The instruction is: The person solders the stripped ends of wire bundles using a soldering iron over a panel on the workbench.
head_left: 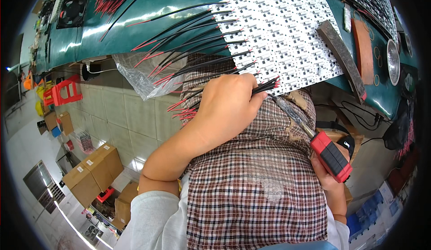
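Observation:
My left hand (231, 106) pinches a bundle of thin black and red wires (266, 87) by the near edge of a white circuit board panel (287, 34). The wires' stripped red ends point right, over that edge. More black wires (179, 13) run left from the panel's left side, their far ends hanging past the bench edge. In my right hand (330, 169) is a soldering iron (332, 155) with a red and black handle. Its metal shaft slants up and left, and the tip comes close below the held wires. Whether the tip touches them is hard to tell.
A dark bar (342, 60) lies across the panel's right side, beside a reddish block (362, 50) and a metal bowl (393, 63) on the green bench (152, 3). A clear plastic bag (148, 72) hangs at the bench edge. Cardboard boxes (92, 173) stand lower left.

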`<state>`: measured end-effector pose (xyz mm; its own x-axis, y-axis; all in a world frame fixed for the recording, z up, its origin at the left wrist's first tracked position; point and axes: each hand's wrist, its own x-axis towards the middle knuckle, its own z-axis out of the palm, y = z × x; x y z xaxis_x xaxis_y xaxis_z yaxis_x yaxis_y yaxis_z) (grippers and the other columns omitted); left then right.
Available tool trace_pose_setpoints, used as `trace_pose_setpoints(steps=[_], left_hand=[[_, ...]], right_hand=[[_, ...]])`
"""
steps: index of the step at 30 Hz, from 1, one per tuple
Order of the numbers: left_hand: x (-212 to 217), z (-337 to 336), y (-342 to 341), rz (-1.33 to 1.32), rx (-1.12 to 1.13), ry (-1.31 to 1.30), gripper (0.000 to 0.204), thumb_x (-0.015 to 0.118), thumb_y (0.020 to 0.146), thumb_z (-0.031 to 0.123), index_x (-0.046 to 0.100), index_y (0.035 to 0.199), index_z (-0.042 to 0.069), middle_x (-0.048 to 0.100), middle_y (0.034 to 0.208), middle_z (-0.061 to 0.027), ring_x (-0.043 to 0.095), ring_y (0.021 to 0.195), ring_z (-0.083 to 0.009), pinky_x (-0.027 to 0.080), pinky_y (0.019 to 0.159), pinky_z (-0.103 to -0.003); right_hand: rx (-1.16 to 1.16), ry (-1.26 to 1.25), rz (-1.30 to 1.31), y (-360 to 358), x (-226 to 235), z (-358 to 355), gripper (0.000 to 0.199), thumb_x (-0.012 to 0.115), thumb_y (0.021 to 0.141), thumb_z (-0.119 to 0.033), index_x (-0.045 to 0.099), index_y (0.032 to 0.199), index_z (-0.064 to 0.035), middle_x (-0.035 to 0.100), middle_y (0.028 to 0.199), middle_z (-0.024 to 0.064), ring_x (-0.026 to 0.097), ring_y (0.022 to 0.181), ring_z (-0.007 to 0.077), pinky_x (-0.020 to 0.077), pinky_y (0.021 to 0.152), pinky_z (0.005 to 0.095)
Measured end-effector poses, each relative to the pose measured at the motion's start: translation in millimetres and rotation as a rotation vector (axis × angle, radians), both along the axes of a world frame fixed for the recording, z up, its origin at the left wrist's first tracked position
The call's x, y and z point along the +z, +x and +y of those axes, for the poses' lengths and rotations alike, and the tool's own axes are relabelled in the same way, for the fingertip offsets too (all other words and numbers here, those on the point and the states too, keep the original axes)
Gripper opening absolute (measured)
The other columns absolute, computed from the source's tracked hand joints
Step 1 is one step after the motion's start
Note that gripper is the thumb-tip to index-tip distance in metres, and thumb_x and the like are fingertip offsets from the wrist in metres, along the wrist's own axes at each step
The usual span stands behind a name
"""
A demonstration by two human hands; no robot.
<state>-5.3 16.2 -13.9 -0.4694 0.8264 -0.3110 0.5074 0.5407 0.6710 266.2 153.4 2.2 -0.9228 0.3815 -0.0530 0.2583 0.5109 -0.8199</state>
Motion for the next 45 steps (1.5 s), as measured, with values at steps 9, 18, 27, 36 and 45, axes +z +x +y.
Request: trace_pose_setpoints(steps=[9, 18, 27, 36, 45], left_hand=[[-0.6, -2.2, 5.3, 0.029, 0.019, 0.037, 0.022, 0.072, 0.086, 0.021, 0.069, 0.079, 0.001, 0.06, 0.056, -0.0148, 0.06, 0.051, -0.0322, 0.045, 0.053, -0.043], [-6.7, -9.3, 16.0, 0.07, 0.088, 0.112, 0.022, 0.074, 0.084, 0.019, 0.065, 0.075, 0.001, 0.062, 0.059, -0.0149, 0.062, 0.052, -0.032, 0.046, 0.051, -0.041], [-13.2, -12.7, 20.3, 0.087, 0.119, 0.173, 0.021, 0.076, 0.083, 0.016, 0.062, 0.074, 0.002, 0.061, 0.059, -0.0128, 0.059, 0.05, -0.0296, 0.043, 0.05, -0.04], [-17.7, -14.8, 25.8, 0.116, 0.16, 0.219, 0.02, 0.076, 0.081, 0.013, 0.061, 0.072, 0.003, 0.061, 0.06, -0.0108, 0.058, 0.049, -0.0285, 0.042, 0.049, -0.039], [-17.8, -14.5, 27.1, 0.108, 0.176, 0.234, 0.02, 0.076, 0.081, 0.012, 0.06, 0.071, 0.004, 0.06, 0.059, -0.0102, 0.058, 0.049, -0.0282, 0.041, 0.048, -0.039]], right_hand=[[-0.054, 0.016, 0.017, 3.7, -0.8, -4.0, 0.026, 0.076, 0.063, -0.008, 0.068, 0.086, 0.0018, 0.064, 0.077, 0.0148, 0.065, 0.065, 0.031, 0.052, 0.059, 0.0345], [-0.037, -0.008, 0.025, 5.9, -3.4, -2.3, 0.027, 0.077, 0.063, -0.008, 0.067, 0.087, 0.0024, 0.065, 0.078, 0.0153, 0.066, 0.065, 0.0309, 0.0525, 0.061, 0.0338], [-0.032, 0.016, 0.019, 1.4, -2.3, -3.0, 0.028, 0.077, 0.063, -0.005, 0.067, 0.088, 0.0029, 0.066, 0.078, 0.0157, 0.067, 0.066, 0.0312, 0.0541, 0.063, 0.0343], [-0.02, -0.004, 0.002, -0.7, 0.4, -2.0, 0.026, 0.076, 0.063, -0.003, 0.066, 0.087, 0.003, 0.065, 0.076, 0.0156, 0.066, 0.064, 0.0304, 0.0529, 0.061, 0.0333], [-0.026, 0.043, 0.02, -1.4, 1.6, -1.9, 0.025, 0.077, 0.062, -0.004, 0.066, 0.084, 0.0025, 0.064, 0.074, 0.0148, 0.065, 0.061, 0.0294, 0.0512, 0.058, 0.0324]])
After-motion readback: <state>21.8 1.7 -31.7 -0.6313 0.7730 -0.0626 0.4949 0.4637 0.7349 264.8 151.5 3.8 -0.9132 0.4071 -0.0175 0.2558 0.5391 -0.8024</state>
